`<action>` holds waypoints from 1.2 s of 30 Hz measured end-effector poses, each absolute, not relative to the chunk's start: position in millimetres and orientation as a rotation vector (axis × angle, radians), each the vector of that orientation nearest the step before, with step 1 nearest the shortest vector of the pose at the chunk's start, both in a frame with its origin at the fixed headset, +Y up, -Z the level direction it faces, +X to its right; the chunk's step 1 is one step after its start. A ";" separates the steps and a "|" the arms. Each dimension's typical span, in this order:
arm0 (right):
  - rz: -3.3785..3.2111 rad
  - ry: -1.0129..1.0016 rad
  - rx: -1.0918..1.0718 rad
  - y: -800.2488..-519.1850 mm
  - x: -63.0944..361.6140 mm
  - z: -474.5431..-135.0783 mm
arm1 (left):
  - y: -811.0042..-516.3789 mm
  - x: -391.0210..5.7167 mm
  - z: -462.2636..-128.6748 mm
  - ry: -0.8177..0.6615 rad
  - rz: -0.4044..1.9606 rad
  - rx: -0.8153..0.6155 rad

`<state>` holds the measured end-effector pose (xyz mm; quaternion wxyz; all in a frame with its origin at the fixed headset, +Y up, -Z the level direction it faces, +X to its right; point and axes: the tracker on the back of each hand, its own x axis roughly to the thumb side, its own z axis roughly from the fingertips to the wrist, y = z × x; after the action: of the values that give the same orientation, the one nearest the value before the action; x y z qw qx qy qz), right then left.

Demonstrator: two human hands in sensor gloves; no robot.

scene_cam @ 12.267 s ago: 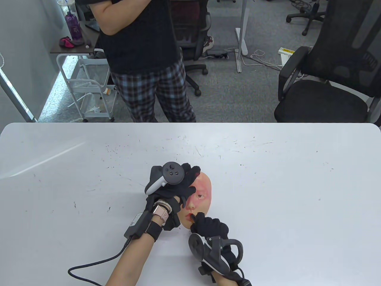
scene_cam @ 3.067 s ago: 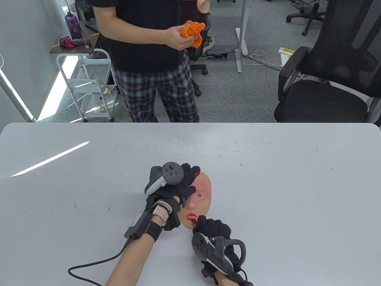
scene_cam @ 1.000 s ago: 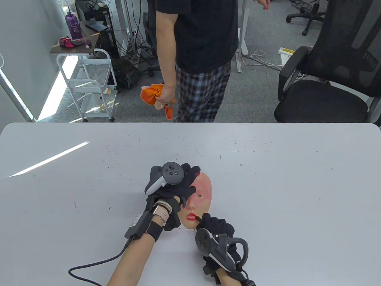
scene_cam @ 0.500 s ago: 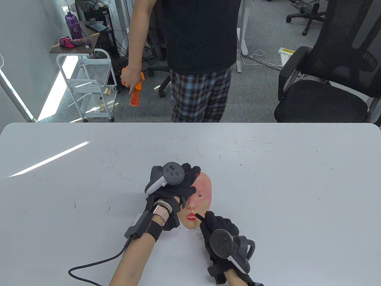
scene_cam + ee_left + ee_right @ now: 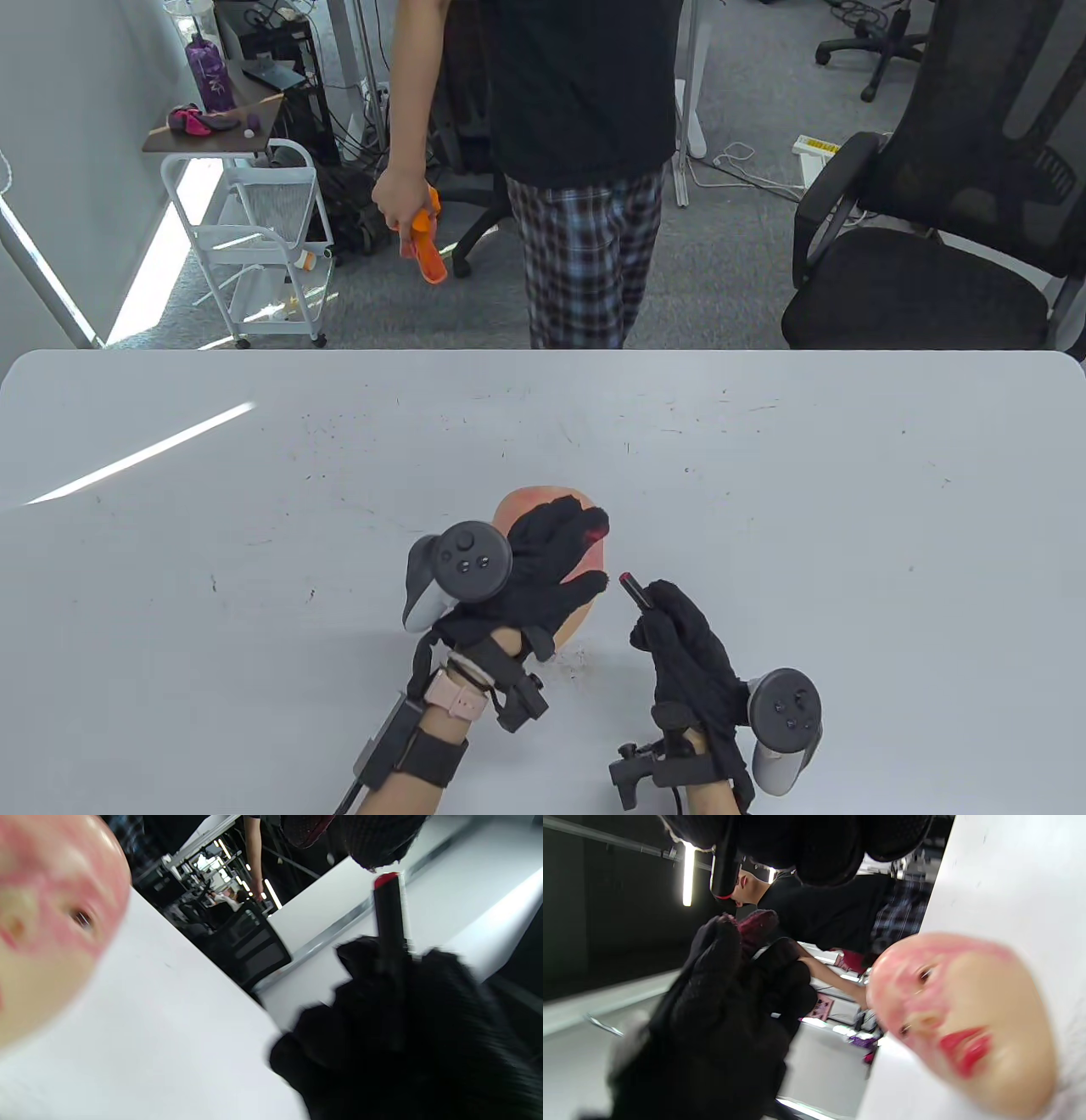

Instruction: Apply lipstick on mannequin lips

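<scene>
White scuffed table [image 5: 764,475], office chairs behind. Right hand [image 5: 687,654] grips lipstick [image 5: 635,590], tip up-left; left hand [image 5: 543,577] spread flat over mask [image 5: 526,501].

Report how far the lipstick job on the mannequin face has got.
Done: the lips on the mannequin face are coated red. In hand: the right hand holds the lipstick off the face, its red tip exposed; the left hand hovers above the face. Left: capping the lipstick and putting it down, probably; no cap shows.
</scene>
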<state>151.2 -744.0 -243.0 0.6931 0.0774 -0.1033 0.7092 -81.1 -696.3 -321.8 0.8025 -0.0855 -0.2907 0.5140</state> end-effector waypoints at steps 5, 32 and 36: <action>1.383 -0.041 0.297 -754.7 138.0 -248.8 | -725.5 -65.3 -301.0 -0.749 1.425 -0.368; 2.061 -0.027 0.390 -748.9 108.6 -244.7 | -746.7 -78.0 -297.1 -0.646 1.473 -0.147; 2.165 -0.116 0.357 -747.3 106.0 -240.6 | -747.9 -76.3 -293.8 -0.601 1.432 -0.122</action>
<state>106.0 -747.3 -240.6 0.4549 0.1447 -0.0472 0.8775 -76.3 -747.9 -293.8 0.7117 -0.0551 -0.2710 0.6457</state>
